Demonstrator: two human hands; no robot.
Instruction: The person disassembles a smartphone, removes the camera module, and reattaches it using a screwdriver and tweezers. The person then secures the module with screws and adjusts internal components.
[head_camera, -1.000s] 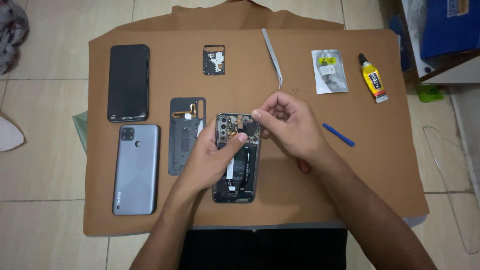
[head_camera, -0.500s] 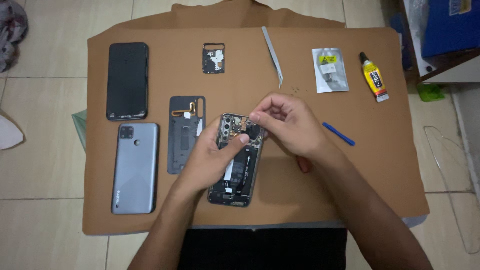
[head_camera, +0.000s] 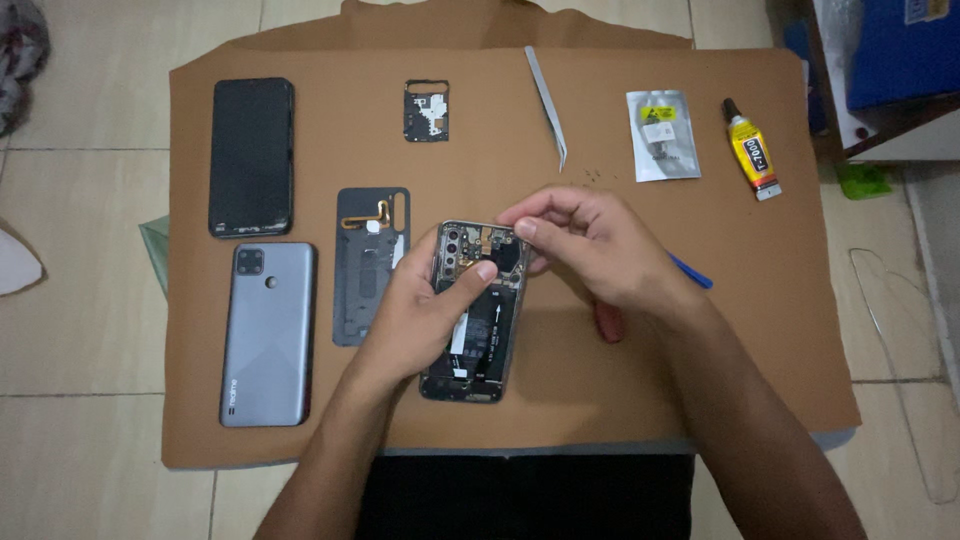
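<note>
Brown cardboard sheet (head_camera: 760, 330) underneath everything, with an opened phone (head_camera: 478, 335) lying back-up, internals exposed, directly beneath both sets of fingers. Left hand (head_camera: 425, 320) draped over the phone's left half, fingers curled loosely together, thumb tip pressed flat on the board area just below the camera cluster. Right hand (head_camera: 590, 250) hovering over the phone's top right corner, thumb and forefinger pinched close together at the upper edge of the board; whether a small part sits between the tips, cannot tell. Other right fingers tucked under the palm. Just left of the left knuckles, a dark inner frame (head_camera: 370, 265) with an orange flex strip. Farther left, a grey back cover (head_camera: 266, 335) and, above it, a black screen panel (head_camera: 251, 157). Above the fingertips, well apart, a small black shield plate (head_camera: 427, 110) and metal tweezers (head_camera: 547, 103). Up and to the right of the right hand, a silver pouch (head_camera: 661, 135) and a yellow glue tube (head_camera: 752, 149). Peeking out just behind the right wrist, a blue pry tool (head_camera: 693, 272).
</note>
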